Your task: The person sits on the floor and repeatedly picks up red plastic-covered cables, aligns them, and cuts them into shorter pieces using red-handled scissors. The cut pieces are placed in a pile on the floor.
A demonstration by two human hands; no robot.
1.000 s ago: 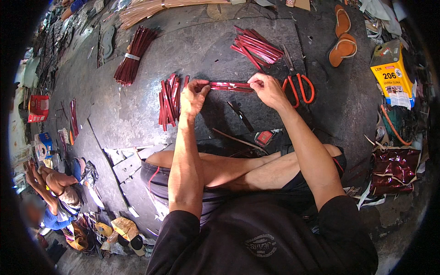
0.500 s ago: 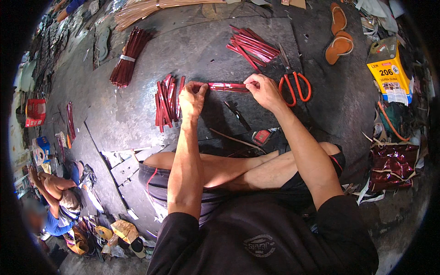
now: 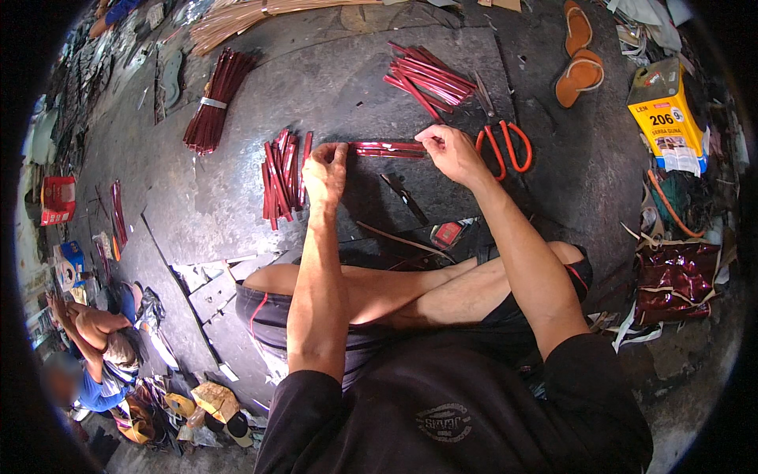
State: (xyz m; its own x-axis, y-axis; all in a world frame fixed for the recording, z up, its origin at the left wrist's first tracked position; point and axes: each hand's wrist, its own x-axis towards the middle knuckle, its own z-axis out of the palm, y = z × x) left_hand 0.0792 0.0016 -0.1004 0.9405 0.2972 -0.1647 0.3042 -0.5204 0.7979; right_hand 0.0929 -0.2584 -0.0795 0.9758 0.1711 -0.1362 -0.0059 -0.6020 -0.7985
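Observation:
Shiny dark-red strips (image 3: 387, 149) stretch level between my two hands, a little above or on the dark work surface. My left hand (image 3: 324, 175) pinches their left end, thumb and fingers closed. At the right end, my right hand (image 3: 455, 156) is closed on them with its fingertips. Just left of my left hand lies a loose pile of red strips (image 3: 280, 178). Scissors (image 3: 504, 148) with orange handles rest beside my right hand, blades pointing away. Beyond it, another pile of red strips (image 3: 434, 75) fans out. A thin dark tool (image 3: 404, 197) lies below the held strips.
A tied bundle of red strips (image 3: 216, 103) lies at far left. Near my crossed legs sits a small red-and-black object (image 3: 448, 235). Sandals (image 3: 579, 77), a yellow can (image 3: 668, 118) and a shiny maroon piece (image 3: 677, 280) lie right. Another person (image 3: 99, 340) sits at lower left.
The whole scene has shifted slightly left in the picture. Both hands keep their hold on the strips, with hardly any movement between them.

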